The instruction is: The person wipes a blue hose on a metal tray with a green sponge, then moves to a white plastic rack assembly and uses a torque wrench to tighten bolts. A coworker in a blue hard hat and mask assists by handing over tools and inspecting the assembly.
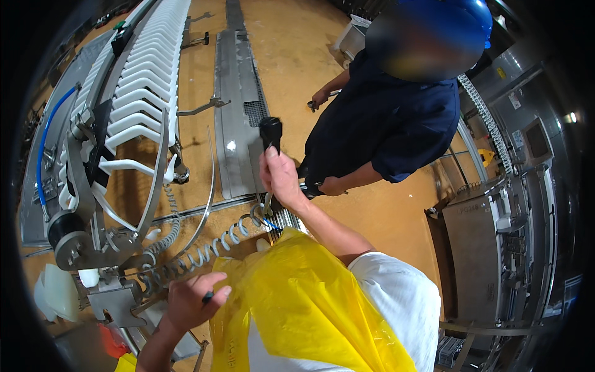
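My right hand (pixel 282 177) is raised in front of me, its fingers wrapped round a hand tool with a thick black head (pixel 271 131) pointing away from me. A grey coiled hose (pixel 214 249) stretches from the machine at the left toward the underside of that hand; where it joins is hidden. Lower left, my left hand (pixel 193 302) is half curled beside my yellow apron (pixel 304 291). Between its thumb and fingers sits a small dark piece (pixel 208 297), too small to name.
A conveyor with white plastic slats (pixel 139 80) and curved metal guides (pixel 158 180) fills the left. Ahead lies a metal floor drain cover (pixel 235 118). A co-worker in a blue helmet (pixel 462 22) and dark shirt (pixel 390 118) stands close in front. Steel cabinets (pixel 468 254) line the right.
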`<state>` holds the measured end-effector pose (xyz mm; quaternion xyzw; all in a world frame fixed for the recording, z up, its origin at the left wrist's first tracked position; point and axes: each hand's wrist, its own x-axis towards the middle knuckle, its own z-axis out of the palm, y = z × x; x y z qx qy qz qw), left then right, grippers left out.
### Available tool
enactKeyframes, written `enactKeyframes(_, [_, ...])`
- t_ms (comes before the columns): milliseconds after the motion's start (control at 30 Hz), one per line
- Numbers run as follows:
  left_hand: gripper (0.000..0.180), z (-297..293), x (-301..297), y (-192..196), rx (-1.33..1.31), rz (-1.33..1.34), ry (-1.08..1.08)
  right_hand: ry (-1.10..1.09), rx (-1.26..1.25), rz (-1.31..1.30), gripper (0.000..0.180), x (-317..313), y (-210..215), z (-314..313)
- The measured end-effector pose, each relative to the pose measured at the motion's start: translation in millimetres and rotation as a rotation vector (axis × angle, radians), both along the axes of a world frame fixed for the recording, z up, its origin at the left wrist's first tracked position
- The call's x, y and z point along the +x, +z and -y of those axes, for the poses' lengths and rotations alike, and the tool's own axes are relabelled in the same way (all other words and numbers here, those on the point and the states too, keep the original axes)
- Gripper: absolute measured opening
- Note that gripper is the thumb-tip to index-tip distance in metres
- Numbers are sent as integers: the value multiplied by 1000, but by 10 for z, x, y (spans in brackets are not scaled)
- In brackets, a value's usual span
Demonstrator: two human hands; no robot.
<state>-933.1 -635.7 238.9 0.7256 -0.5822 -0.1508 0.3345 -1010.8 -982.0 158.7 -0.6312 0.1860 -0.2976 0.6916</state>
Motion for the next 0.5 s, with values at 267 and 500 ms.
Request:
enactKeyframes(267, [43,-260,39,610,-170,158,-82,-85,47,84,59,135,292,208])
enactKeyframes(500, [31,-689,421,1308,-195,594,105,-83,68,78,59,211,320,229])
